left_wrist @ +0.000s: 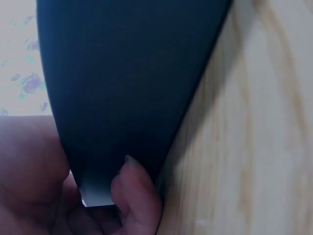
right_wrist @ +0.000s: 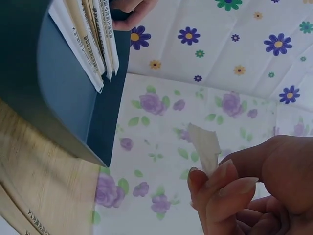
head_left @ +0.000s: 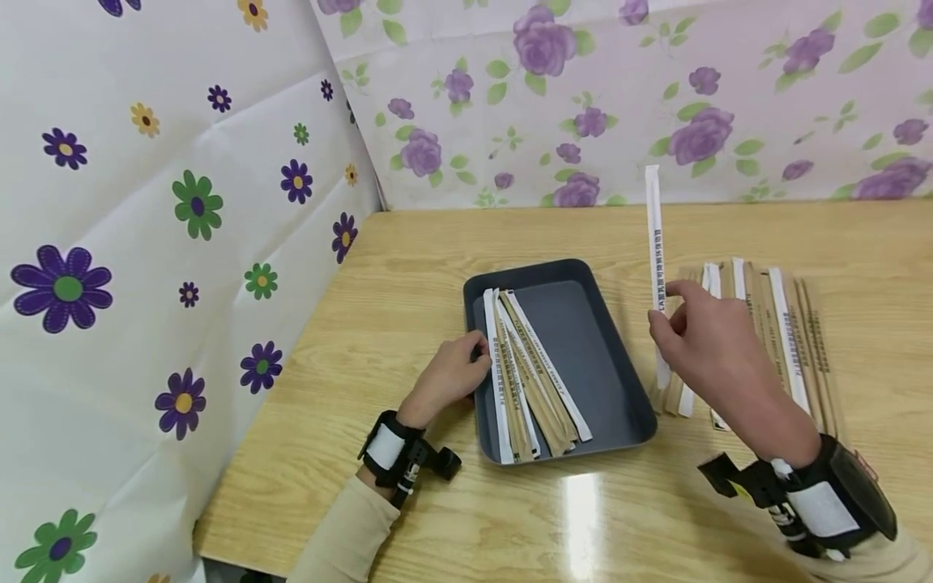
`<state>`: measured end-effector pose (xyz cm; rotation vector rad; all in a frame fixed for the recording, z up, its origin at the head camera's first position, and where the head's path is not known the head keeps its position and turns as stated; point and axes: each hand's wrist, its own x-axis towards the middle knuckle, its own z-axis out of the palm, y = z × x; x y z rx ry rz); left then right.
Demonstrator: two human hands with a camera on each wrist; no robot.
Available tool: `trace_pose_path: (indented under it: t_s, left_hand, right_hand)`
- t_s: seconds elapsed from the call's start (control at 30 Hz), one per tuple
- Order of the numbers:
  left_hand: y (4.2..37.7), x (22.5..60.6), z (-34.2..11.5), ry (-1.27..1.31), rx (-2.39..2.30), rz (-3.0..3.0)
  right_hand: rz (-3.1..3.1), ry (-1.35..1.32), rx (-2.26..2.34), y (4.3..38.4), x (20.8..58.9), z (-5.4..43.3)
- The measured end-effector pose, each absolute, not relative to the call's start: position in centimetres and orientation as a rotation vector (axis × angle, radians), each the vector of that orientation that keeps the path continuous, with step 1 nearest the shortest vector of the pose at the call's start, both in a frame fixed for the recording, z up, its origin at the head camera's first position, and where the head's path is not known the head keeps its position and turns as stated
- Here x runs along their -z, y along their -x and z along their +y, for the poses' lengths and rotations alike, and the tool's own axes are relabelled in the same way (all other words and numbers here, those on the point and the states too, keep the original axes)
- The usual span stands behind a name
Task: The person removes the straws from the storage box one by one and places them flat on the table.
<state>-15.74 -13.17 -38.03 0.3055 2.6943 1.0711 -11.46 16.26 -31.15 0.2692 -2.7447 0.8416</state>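
Between its thumb and fingers my right hand pinches a white paper-wrapped straw, raised nearly upright beside the tray's right side. Printed dark characters run along its wrapper. In the right wrist view only a short white end of that straw shows past the fingertips. A dark grey rectangular tray lies on the table, and my left hand grips its left rim. From the left wrist, curled fingers show against the tray's outer wall. Several wrapped straws, white and brown, lie inside the tray's left half.
Right of the tray, partly behind my right hand, several more white and brown wrapped straws lie side by side on the wooden table. Flower-print sheets hang at the back and left. Each wrist wears a strapped camera.
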Motion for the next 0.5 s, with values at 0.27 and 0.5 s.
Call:
trace_pose_path:
  t_s: [0.27,0.5]
  left_hand:
    - [15.8,38.3,-13.3,-0.332,-1.033,2.74]
    - [15.8,38.3,-13.3,-0.326,-1.061,2.719]
  right_hand:
    - [-2.676,-0.185,-0.905,10.7,32.0,17.4]
    - [-2.664,-0.14,-0.918,10.7,34.1,17.8]
